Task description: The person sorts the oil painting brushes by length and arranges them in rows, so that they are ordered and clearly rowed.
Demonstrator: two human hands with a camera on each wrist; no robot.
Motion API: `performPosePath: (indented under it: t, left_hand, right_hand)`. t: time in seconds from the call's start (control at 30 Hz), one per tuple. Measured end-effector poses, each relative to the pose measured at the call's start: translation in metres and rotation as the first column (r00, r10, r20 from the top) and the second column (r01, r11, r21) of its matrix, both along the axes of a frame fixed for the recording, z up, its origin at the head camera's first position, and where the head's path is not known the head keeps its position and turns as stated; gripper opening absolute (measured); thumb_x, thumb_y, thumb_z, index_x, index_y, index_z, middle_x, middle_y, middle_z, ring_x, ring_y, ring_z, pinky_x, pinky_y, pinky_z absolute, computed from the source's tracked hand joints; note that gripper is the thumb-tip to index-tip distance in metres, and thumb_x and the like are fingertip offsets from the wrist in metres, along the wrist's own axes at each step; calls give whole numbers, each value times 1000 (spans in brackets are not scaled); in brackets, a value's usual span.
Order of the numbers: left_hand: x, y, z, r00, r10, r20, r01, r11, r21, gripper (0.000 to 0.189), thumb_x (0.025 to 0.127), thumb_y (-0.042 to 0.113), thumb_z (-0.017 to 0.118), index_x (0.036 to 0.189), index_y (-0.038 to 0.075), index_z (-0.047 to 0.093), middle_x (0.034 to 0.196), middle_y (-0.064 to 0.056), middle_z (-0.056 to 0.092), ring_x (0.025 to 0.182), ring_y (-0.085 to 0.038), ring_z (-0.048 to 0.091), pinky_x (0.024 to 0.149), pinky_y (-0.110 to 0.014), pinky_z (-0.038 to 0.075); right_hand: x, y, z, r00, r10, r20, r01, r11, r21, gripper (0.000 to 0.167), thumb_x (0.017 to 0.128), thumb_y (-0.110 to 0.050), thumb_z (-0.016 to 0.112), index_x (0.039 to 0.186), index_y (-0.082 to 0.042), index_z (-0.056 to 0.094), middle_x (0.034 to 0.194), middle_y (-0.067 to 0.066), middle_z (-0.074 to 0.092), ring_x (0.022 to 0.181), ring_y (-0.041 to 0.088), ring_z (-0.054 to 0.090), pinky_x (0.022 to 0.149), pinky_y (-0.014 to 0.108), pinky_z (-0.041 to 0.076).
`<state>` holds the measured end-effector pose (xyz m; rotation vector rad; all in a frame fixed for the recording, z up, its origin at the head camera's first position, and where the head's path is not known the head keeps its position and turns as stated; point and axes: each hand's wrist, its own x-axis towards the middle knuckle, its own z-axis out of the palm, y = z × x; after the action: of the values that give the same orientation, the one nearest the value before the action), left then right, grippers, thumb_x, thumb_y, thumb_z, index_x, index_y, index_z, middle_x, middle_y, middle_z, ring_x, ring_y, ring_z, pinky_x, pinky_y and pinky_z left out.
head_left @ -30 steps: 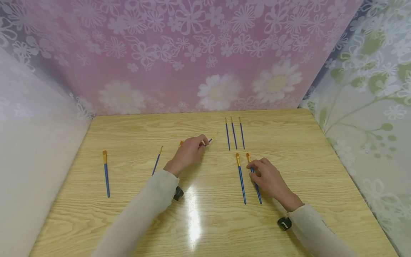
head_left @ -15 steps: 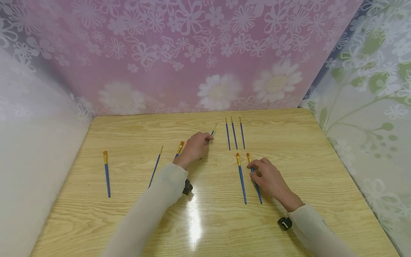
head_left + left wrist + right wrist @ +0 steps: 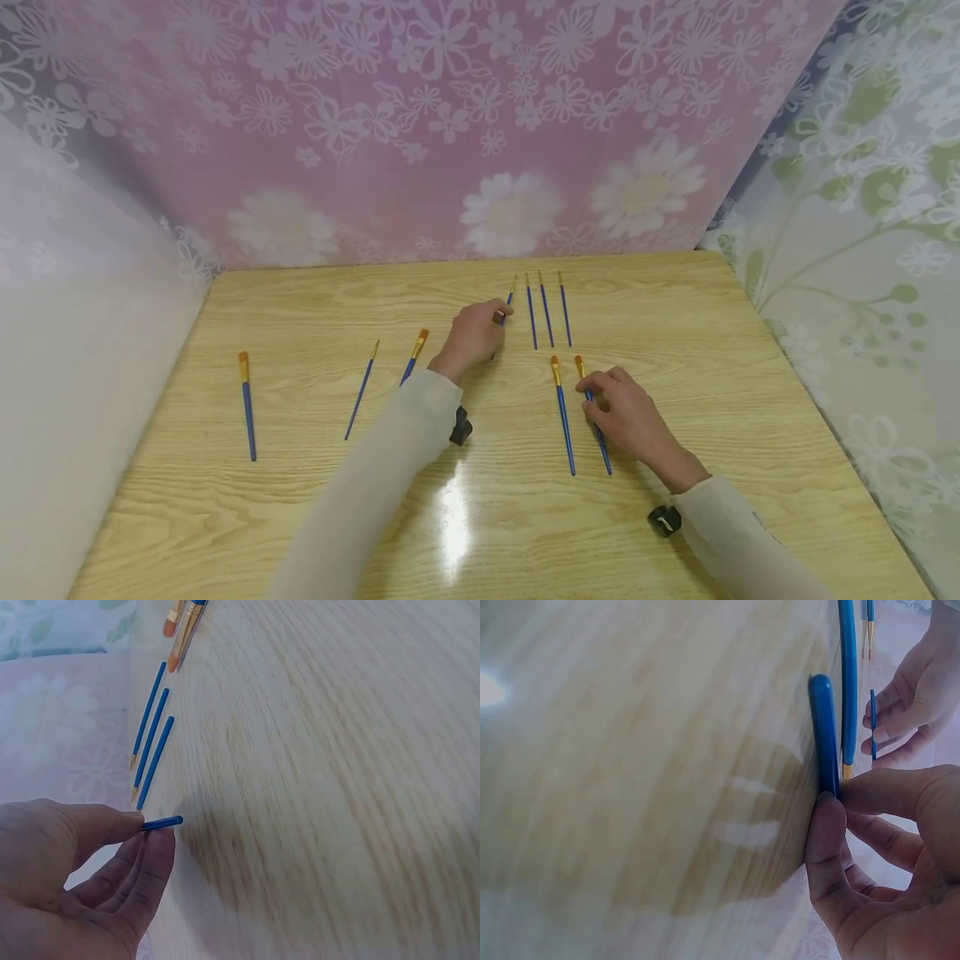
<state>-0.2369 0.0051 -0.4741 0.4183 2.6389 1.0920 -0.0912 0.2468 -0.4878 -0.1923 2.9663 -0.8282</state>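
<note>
My left hand (image 3: 476,333) pinches a thin blue paintbrush (image 3: 163,823) between thumb and fingers, its fine tip pointing away from me. Just right of it, three more thin paintbrushes (image 3: 546,310) lie in a row near the table's back. My right hand (image 3: 633,421) pinches a thicker blue paintbrush (image 3: 825,735) that has a gold ferrule and orange bristles. To the left of that one lies a similar thick paintbrush (image 3: 565,427). The left hand also shows in the right wrist view, with the thin brush upright in that picture.
On the left of the wooden table (image 3: 180,500) lie a wide flat paintbrush (image 3: 249,417) and a thin paintbrush (image 3: 362,400). Another flat paintbrush (image 3: 417,346) is partly hidden by the left sleeve. A pink flowered cloth (image 3: 420,200) hangs behind the table's back edge.
My left hand has moved right and slightly away from me with the thin paintbrush, which now points more directly away, beside the row. My right hand has stayed in place.
</note>
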Motion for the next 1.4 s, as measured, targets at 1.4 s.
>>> performPosePath:
  t: [1.4]
  left_hand:
    - [-1,39,-12,999,48,24,-47,997,-60,49,110,12,59,159,15,57,149,-13,50,104,-26,55,85,-38,45]
  right_hand:
    - [-2,4,-5,1000,0,-8,0,1000,-1,22,101,-5,73,122,-4,75,113,16,65,85,22,67,76,47,59]
